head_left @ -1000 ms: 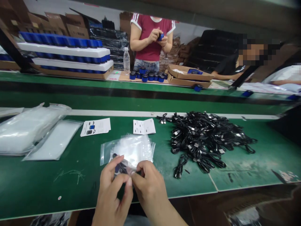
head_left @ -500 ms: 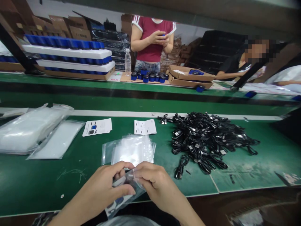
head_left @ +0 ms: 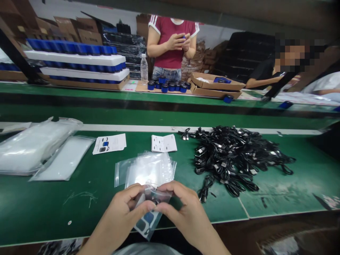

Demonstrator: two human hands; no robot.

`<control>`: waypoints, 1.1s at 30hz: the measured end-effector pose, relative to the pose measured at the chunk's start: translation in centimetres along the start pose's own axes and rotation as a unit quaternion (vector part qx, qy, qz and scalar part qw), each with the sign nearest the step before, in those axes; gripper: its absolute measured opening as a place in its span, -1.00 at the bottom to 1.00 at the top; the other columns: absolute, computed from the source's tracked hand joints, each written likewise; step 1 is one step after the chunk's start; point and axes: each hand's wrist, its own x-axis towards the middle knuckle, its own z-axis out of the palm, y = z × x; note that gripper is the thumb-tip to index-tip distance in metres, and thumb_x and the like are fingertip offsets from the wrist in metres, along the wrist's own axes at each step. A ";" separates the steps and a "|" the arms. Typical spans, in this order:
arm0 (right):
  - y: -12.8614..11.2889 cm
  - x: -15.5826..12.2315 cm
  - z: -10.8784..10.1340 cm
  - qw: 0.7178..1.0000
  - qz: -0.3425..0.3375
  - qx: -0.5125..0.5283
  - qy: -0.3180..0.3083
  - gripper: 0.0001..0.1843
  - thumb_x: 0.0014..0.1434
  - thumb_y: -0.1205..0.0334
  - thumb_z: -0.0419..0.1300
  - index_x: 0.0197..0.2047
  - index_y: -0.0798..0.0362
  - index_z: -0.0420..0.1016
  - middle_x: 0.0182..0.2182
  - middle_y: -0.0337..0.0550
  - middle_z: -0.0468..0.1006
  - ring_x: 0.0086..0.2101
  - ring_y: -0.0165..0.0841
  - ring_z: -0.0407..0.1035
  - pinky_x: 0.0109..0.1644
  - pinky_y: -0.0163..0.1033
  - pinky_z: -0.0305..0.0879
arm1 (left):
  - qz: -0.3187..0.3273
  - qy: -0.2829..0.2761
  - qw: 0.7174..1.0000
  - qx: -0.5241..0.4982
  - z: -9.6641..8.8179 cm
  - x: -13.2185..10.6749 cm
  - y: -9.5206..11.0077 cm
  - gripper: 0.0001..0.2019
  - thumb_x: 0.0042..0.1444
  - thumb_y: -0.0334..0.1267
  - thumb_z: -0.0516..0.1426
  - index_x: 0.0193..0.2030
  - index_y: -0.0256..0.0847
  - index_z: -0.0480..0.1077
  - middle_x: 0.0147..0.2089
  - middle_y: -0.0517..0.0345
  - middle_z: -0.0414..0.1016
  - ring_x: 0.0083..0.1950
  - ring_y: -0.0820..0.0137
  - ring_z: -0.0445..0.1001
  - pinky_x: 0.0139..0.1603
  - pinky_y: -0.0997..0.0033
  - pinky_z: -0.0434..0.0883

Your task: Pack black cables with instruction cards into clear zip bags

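Fingers [head_left: 174,198] of both hands close on a clear bag [head_left: 156,194], pinching its thin, glossy film just above the near edge of the table [head_left: 39,202]. The left hand [head_left: 119,209] and right hand [head_left: 186,209] face each other, and the bag sits between them. A printed card [head_left: 147,221] with blue and black shapes hangs below the fingers inside the film, and a dark shape near the top is too hidden to tell. No writing on the card can be read.

Just beyond the hands lies a loose stack of zip bags [head_left: 146,170]. Farther away are two white leaflets, one [head_left: 108,144] left and one [head_left: 163,143] right, with small printed pictures but no readable words. On the right, a tangled heap of black cables [head_left: 228,159] shows rubbery coils and small metal plugs. Puffy white plastic packs [head_left: 32,145] lie at the left.

Across the far table, a co-worker in a red T-shirt [head_left: 170,46] holds a small blue object in both hands, behind rows of round blue-and-black tins [head_left: 167,87] on cardboard.
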 end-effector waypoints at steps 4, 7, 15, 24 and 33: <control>0.2 -0.1 0.2 1.000 -0.017 0.005 0.014 -0.78 0.02 0.38 0.30 -0.21 0.03 0.50 -0.37 -0.25 0.56 -0.36 -0.40 0.42 -0.25 -0.37 0.33 | -0.002 0.016 0.999 -0.045 0.3 0.0 -0.2 -0.74 0.03 -0.07 0.16 -0.22 -0.18 0.49 -0.32 0.19 0.52 -0.27 0.34 0.50 -0.28 0.48 0.44; 0.3 -0.2 0.3 1.000 -0.010 0.020 0.022 -0.68 0.02 0.39 0.30 -0.11 -0.01 0.49 -0.31 -0.23 0.57 -0.32 -0.38 0.44 -0.21 -0.34 0.34 | 0.017 0.023 0.999 -0.023 0.3 0.0 -0.4 -0.75 0.10 -0.06 0.09 -0.25 -0.16 0.48 -0.34 0.19 0.51 -0.26 0.34 0.49 -0.27 0.48 0.43; 0.3 0.2 0.0 0.996 -0.009 0.001 -0.084 -0.80 0.14 0.39 0.19 -0.20 -0.05 0.56 -0.39 -0.25 0.50 -0.36 -0.41 0.40 -0.25 -0.34 0.31 | 0.052 0.099 0.993 0.037 0.6 -0.3 -0.8 -0.71 0.14 -0.08 0.06 -0.35 -0.14 0.55 -0.36 0.15 0.52 -0.28 0.34 0.48 -0.27 0.48 0.41; 0.8 -0.2 0.0 0.994 0.018 0.007 -0.112 -0.89 0.14 0.40 0.17 -0.38 0.03 0.48 -0.43 -0.28 0.38 -0.37 -0.43 0.33 -0.28 -0.34 0.26 | 0.041 0.085 0.995 0.030 0.5 -0.4 -0.8 -0.70 0.11 -0.10 0.07 -0.45 -0.18 0.54 -0.45 0.17 0.50 -0.38 0.39 0.47 -0.37 0.53 0.40; 1.1 -0.2 0.5 0.993 0.107 0.034 -0.026 -0.85 0.14 0.31 0.13 -0.47 0.08 0.39 -0.52 -0.27 0.41 -0.46 -0.42 0.31 -0.36 -0.34 0.20 | 0.020 0.156 0.987 0.015 0.2 -0.4 -1.3 -0.80 -0.01 -0.12 0.16 -0.40 -0.18 0.54 -0.43 0.17 0.60 -0.41 0.37 0.54 -0.37 0.54 0.47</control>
